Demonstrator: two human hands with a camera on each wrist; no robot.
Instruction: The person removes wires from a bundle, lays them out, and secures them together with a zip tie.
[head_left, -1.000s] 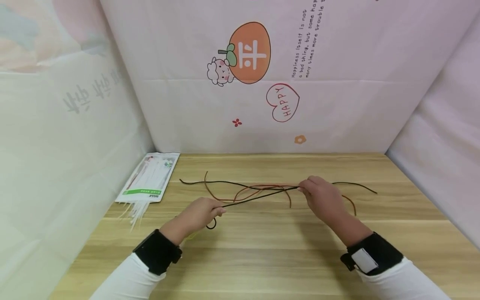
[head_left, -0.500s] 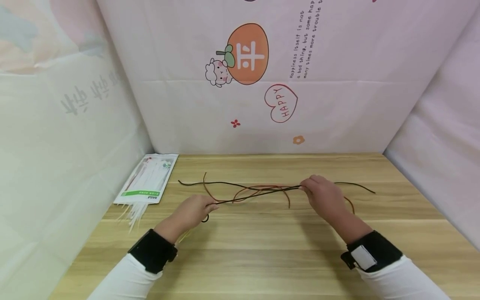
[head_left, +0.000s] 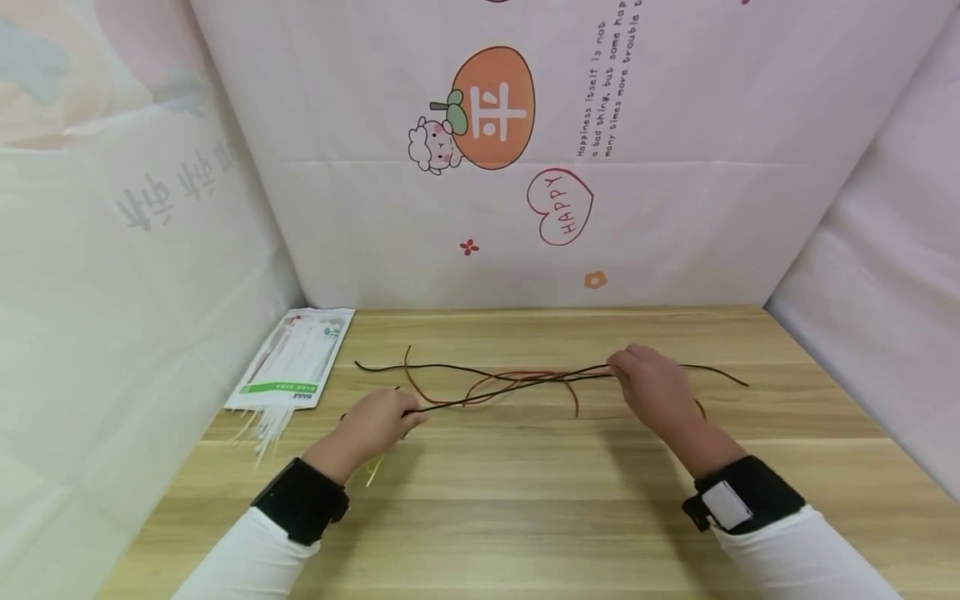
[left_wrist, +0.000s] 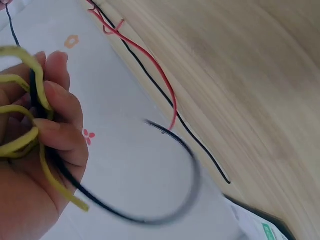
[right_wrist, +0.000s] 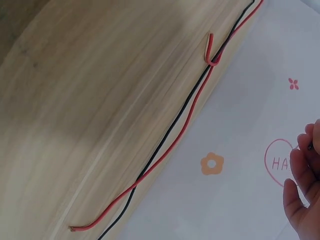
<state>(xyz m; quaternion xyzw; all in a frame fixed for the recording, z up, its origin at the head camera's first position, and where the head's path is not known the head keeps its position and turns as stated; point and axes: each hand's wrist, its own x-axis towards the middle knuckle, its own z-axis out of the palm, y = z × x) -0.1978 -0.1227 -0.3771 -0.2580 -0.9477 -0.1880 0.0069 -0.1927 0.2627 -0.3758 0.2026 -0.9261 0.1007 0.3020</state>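
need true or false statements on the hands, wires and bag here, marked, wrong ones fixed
1. The left hand holds thin yellow wires and a thin black wire. True.
2. The flat white plastic bag with a green stripe lies on the right side of the wood-grain table. False: it lies on the left.
3. A thin red wire crosses a second thin black wire on the table. True.
4. The right hand holds the red wire. False: it pinches the first black wire.

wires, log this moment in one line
left hand: holds black wire, yellow wire | right hand: holds black wire | table: red wires, second black wire
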